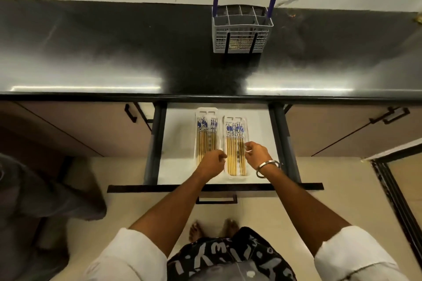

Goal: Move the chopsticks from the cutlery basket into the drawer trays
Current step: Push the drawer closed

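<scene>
Bamboo-coloured chopsticks [235, 150] with blue-patterned tops lie in two clear trays inside the open drawer [258, 125]: the left tray [206, 113] nearer the drawer's left side and a little further back, the right tray [235, 121] just beside it and closer to the drawer's front edge. On the dark bench [114, 52], towards its back edge, stands the cutlery basket [242, 29] with its purple handle; its upper compartments look empty, though something pale shows low behind the mesh and I cannot tell what it is. Both hands are over the near ends of the trays. The left hand [211, 163] has its fingers curled at the near end of the left tray, and whether it holds anything is hidden. The right hand [257, 151] pinches something thin and pale at the right edge of the right tray, probably a chopstick tip or the tray's rim. Judging by this, the step is settling the last sticks so they lie parallel. Doing it well likely means nudging the thin ends together lightly, keeping the patterned tops all towards the drawer's back, and steadying each tray so it does not slide on the smooth drawer floor. A look into the basket would confirm nothing is left.
</scene>
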